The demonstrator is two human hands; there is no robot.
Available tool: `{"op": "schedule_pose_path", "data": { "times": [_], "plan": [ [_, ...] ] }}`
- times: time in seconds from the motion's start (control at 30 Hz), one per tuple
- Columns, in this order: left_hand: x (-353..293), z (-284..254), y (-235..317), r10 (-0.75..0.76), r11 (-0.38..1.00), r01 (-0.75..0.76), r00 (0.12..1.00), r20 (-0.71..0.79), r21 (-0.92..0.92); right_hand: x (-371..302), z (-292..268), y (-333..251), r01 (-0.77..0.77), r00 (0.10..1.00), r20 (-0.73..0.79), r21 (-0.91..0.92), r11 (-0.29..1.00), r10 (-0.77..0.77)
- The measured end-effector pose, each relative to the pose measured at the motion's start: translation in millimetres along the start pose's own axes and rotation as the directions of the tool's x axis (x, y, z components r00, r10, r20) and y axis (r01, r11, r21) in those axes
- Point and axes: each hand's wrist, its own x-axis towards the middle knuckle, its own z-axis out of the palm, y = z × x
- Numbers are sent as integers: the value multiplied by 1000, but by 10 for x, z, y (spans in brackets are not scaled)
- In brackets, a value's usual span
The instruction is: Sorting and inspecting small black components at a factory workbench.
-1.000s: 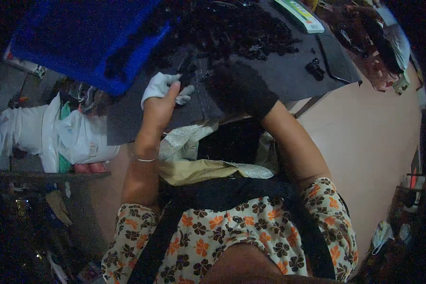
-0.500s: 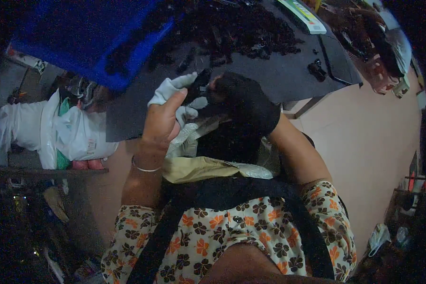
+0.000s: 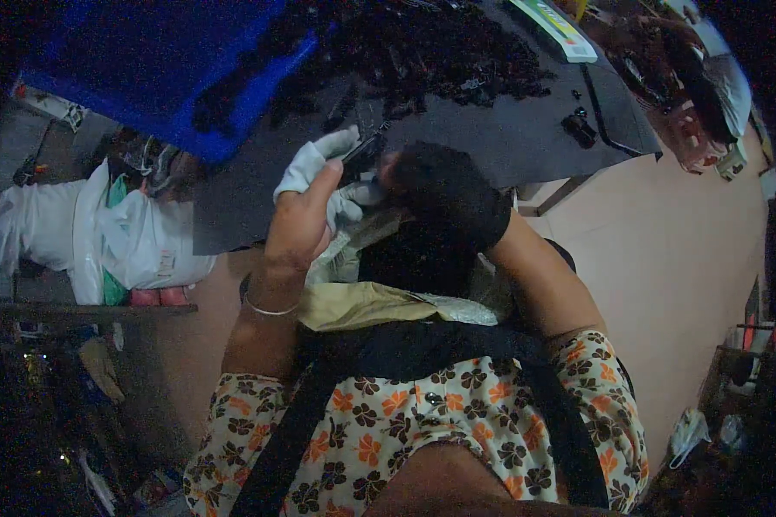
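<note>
My left hand (image 3: 312, 191), with white glove fabric over some of its fingers, is closed on a small dark part with a shiny edge (image 3: 366, 146). Its kind is too dark to make out. Close by on the right, my right hand (image 3: 447, 191) wears a black glove; its fingers are curled in against the part, and what they pinch is hidden. Beyond both hands, many small black pieces (image 3: 422, 52) lie heaped on a dark grey work surface (image 3: 500, 138). Below the hands, an open bag with a beige and silvery edge (image 3: 362, 306) rests at my lap.
A blue sheet or bin (image 3: 147, 77) covers the far left. White plastic bags (image 3: 151, 241) sit on a shelf at the left. A long white box (image 3: 556, 30), a small black object (image 3: 579, 129) and a bent black rod (image 3: 603, 112) lie at the far right of the surface.
The part in my left hand has tilted and now shows a shiny edge. My right hand has shifted slightly nearer to me.
</note>
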Motion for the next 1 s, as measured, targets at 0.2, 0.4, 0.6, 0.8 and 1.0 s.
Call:
{"op": "schedule_pose_path", "data": {
  "times": [0.2,0.4,0.6,0.8,1.0],
  "plan": [
    [16,-66,-71,14,988,0,996,90,-154,-20,31,-31,99,995,3,-203,974,-100],
    [-17,-91,-147,141,959,-159,986,93,236,-54,104,38,141,982,-79,-289,947,-171],
    [-135,-49,-99,18,978,-33,997,75,207,61,75,-49,85,957,-268,-118,989,-114],
    [-263,-144,-132,285,787,-370,928,241,494,47,-17,-165,-356,934,137,259,898,331],
    [-332,-87,5,91,945,-182,944,316,272,-5,58,-161,-276,959,94,97,956,267]
  ]
}}
